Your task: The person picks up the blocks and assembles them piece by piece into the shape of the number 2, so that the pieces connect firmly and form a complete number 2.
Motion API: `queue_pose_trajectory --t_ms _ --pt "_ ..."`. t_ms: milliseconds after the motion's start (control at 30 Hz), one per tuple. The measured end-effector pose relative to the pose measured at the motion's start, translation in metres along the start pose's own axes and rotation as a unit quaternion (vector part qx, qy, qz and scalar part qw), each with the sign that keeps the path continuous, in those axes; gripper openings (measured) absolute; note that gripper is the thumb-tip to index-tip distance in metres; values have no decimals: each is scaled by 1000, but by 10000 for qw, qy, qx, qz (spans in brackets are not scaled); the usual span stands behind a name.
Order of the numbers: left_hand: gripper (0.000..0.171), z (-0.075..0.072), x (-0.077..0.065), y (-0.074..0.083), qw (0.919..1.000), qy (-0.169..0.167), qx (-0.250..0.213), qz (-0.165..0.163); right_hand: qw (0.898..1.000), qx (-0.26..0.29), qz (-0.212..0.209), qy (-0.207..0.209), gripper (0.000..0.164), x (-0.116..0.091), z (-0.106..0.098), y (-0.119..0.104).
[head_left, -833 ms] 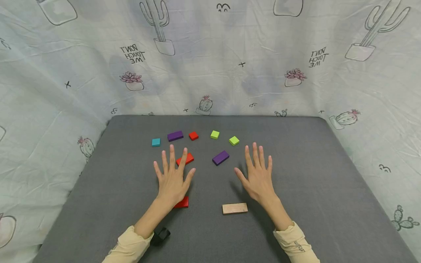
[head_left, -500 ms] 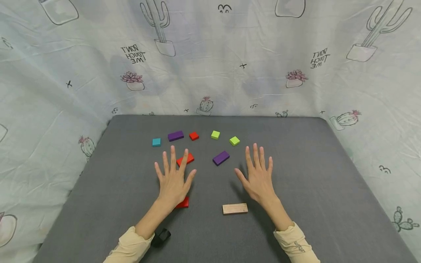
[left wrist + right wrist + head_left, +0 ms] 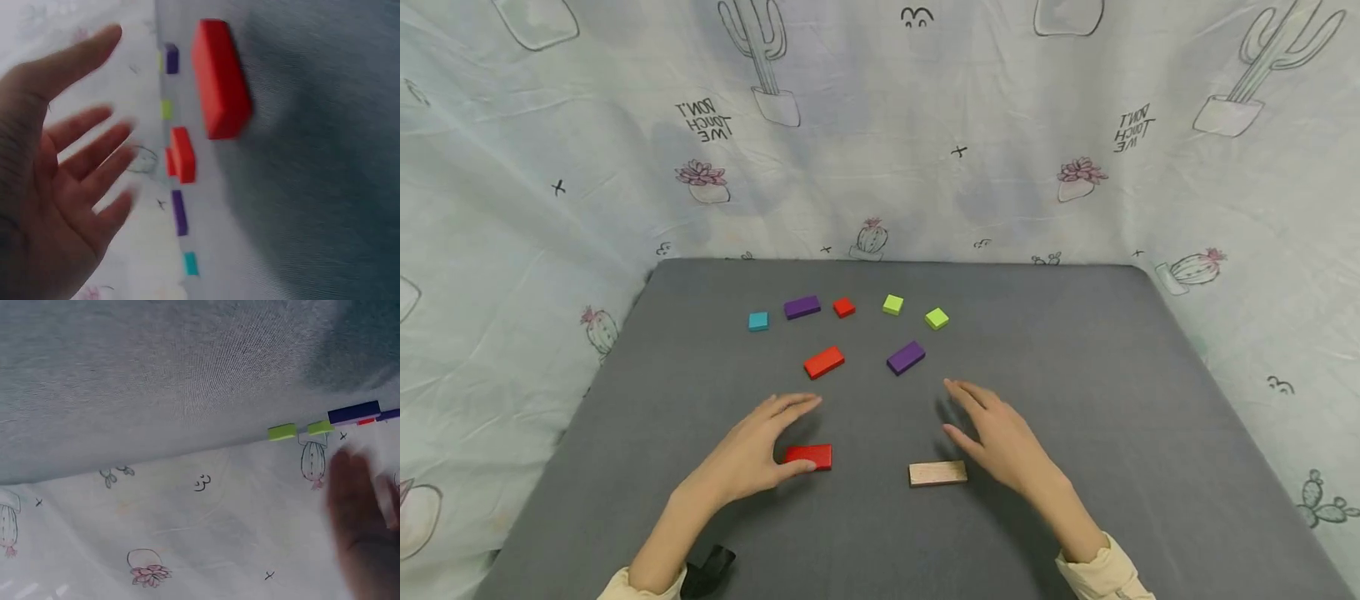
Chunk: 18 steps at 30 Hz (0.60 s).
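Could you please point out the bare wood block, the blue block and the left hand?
Bare wood block (image 3: 937, 473), head view: on its top face.
Blue block (image 3: 758, 319), head view: on its top face.
Left hand (image 3: 747, 454), head view: on its back.

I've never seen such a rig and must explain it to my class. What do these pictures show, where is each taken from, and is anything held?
There is no machine, just a person's bare left hand and right hand. The wide view comes from a head-worn camera looking forward and down. The two close views come from a camera on each wrist, so they look turned and blurred. On the flat grey table lie a red oblong block near the left hand, another red oblong block, a small red block, two purple oblong blocks, two small lime-green blocks, a small blue block and a tan wooden block. Neither hand holds anything.
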<state>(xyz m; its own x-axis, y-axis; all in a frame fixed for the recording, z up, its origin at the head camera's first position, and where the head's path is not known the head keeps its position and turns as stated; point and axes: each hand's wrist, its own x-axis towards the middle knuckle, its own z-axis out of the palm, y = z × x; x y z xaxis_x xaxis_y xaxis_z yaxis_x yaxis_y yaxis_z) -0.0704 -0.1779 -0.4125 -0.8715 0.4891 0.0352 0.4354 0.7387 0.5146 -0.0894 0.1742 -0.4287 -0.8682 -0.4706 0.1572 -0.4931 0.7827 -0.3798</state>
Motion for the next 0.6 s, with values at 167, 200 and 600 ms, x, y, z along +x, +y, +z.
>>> queue_pose_trajectory --t_ms 167,200,600 --pt "55 17 -9 -11 9975 -513 -481 39 9901 796 -669 -942 59 -11 0 -4" --pt "53 21 -9 -12 9973 -512 -525 74 9875 852 -742 -1099 58 -13 2 -5" --pt "32 26 -1 -30 9968 150 -376 689 9869 631 -1087 -1016 27 -18 19 -8"
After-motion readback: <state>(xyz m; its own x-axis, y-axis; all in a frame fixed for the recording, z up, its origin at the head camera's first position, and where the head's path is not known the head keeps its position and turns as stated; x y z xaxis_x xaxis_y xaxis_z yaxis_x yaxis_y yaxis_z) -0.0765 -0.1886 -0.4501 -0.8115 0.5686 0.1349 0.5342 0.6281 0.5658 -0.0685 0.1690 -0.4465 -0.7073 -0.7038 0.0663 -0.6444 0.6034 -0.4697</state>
